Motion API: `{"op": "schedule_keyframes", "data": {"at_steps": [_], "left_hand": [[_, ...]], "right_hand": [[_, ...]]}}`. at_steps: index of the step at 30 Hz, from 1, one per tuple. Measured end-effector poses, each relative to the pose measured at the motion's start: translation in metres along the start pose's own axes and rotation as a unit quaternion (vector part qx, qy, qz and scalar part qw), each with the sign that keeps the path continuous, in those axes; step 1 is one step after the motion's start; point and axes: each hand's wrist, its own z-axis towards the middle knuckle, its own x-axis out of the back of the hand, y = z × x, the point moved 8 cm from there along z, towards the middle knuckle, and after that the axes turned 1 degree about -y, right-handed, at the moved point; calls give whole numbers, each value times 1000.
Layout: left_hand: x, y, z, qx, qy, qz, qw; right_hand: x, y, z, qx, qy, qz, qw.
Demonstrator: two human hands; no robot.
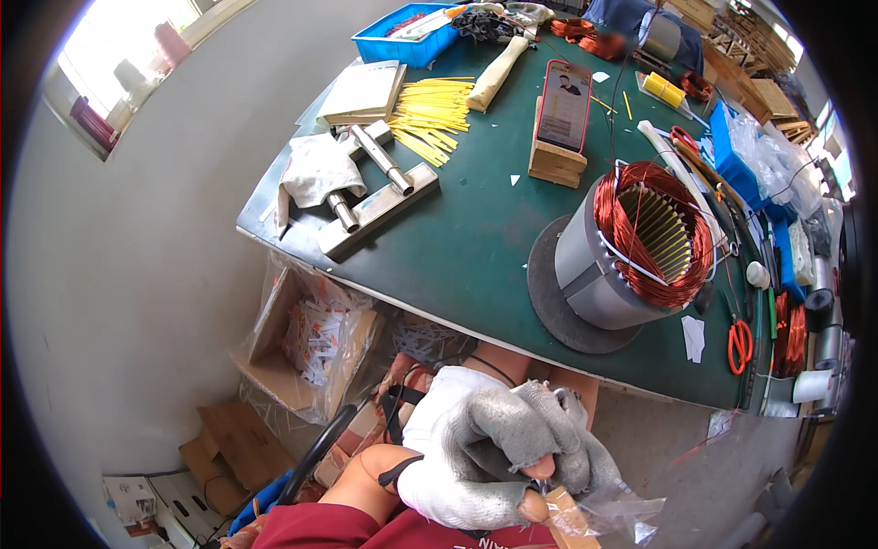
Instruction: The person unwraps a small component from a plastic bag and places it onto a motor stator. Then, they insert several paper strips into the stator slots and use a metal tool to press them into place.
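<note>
My left hand [476,448], in a grey-white glove with thumb and fingertip bare, is closed in a pinch low in the view. A small shiny bit shows between the tips, too little to name. Right by the thumb is a tan block [572,520] with clear plastic film [631,520] trailing off it. My right hand [590,448], in a grey glove, is close behind the left one; its fingers are mostly hidden. Across the table edge, a grey motor stator [590,274] wound with red copper wire [619,215] stands on a round dark base [549,297].
On the green table [466,238] lie yellow strips [434,105], a metal frame [384,212] with a cloth [320,169], a mallet [497,75] and red-handled scissors [739,346]. A phone [564,105] leans on a wooden block [556,165]. Below, a carton [274,352] holds paper scraps.
</note>
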Motion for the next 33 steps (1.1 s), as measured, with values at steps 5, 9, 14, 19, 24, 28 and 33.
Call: {"op": "schedule_keyframes", "data": {"at_steps": [5,9,14,19,24,28,33], "left_hand": [[-12,0,9,-137,-158,11,978],[-6,-2,8,-125,-154,17,980],[15,14,4,-79,75,20,994],[83,93,-53,-214,292,194,912],[188,181,-143,-300,413,385,769],[254,205,-204,-241,614,429,617],[319,217,-263,-144,621,576,511]], "right_hand": [[1,-6,0,1,-7,3,1000],[5,-8,2,-10,-10,15,1000],[5,-7,3,-2,-7,25,1000],[-3,2,0,5,-14,24,1000],[-6,5,1,14,-22,13,1000],[-7,4,0,16,-36,15,999],[-3,-1,1,11,-30,4,999]]}}
